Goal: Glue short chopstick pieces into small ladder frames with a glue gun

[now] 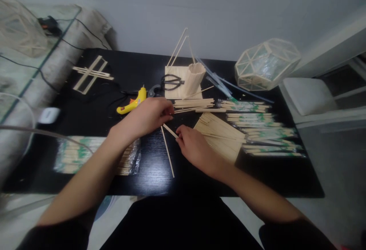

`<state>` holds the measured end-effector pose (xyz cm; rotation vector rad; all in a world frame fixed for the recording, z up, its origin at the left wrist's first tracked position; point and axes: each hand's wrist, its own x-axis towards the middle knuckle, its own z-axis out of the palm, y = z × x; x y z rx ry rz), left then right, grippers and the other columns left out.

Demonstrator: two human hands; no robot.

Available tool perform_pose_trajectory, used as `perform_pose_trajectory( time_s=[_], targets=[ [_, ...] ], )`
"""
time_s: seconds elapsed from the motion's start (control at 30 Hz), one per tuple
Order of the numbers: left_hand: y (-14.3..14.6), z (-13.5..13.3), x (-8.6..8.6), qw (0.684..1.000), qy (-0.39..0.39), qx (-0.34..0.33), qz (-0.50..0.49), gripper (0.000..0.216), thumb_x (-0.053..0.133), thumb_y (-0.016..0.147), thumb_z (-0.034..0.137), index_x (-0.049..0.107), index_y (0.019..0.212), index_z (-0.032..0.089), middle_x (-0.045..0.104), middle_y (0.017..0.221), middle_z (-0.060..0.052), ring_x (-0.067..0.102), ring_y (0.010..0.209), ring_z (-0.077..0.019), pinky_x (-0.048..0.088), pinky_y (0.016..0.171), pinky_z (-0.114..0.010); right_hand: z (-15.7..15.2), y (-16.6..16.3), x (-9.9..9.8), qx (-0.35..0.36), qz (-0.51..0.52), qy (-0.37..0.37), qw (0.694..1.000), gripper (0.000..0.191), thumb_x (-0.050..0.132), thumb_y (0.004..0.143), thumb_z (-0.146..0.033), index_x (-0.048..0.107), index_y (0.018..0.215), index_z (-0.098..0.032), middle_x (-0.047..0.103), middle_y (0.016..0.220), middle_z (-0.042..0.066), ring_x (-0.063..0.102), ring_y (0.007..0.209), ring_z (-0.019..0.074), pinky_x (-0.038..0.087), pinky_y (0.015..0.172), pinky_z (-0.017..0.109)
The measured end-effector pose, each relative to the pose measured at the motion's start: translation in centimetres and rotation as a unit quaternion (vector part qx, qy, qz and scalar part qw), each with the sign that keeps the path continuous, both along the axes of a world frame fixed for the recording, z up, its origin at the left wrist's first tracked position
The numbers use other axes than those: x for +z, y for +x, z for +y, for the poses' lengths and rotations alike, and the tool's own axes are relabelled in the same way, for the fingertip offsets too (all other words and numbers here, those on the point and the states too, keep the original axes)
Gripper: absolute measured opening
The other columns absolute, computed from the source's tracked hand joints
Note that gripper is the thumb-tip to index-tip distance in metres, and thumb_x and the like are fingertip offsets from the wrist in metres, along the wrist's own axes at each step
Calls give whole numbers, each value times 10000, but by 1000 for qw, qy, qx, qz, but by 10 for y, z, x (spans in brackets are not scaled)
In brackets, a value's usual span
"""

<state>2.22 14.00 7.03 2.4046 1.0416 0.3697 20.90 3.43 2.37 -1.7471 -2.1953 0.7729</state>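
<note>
My left hand point(148, 118) is closed in a pinch on the top end of a long thin wooden stick point(168, 154) that slants down over the black table point(154, 177). My right hand point(194, 145) pinches a short wooden stick point(170, 131) and holds its end against the long one. Just beyond my hands lies a row of loose sticks point(194, 105). A flat panel of glued sticks point(220, 135) lies right of my right hand.
A yellow glue gun point(132, 103), black scissors point(171, 81) and a wooden stick cup point(194, 78) sit at the back. Wrapped chopstick packs point(263, 131) lie to the right, a bag of sticks point(85, 154) to the left, a stick-frame polyhedron point(265, 65) at the back right.
</note>
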Motion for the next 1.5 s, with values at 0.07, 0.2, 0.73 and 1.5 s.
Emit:
perform_pose_trajectory(
  time_s=[0.07,0.2,0.73,1.5],
  targets=[
    [3,0,5,998,-8,45,-41,89,753,879,231,694,845,174,685,781,4,608,689,-145,443,666,-263,1,4,0,-24,40,-19,999,149,658,944,-77,693,1076,-138,765,962,101,721,877,231,526,812,358],
    [4,-7,1,985,2,106,-135,209,768,910,344,691,814,175,646,710,16,552,631,-126,416,610,-256,6,19,4,-73,151,-56,984,192,705,909,-82,732,1085,-155,782,903,62,734,830,199,548,808,350],
    [10,-27,-37,946,-94,180,-251,322,542,1054,458,690,1075,173,692,835,-33,634,700,-151,501,640,-271,10,45,-14,-122,521,-202,820,322,838,838,-454,675,950,-200,748,861,23,767,758,177,648,770,353],
    [23,-48,-49,921,-286,78,-253,285,765,924,445,714,1019,182,701,787,-11,636,697,-143,491,624,-244,1,35,-26,-88,596,-220,767,322,829,879,-455,641,1000,-223,770,908,14,804,792,196,666,894,428]
  ],
)
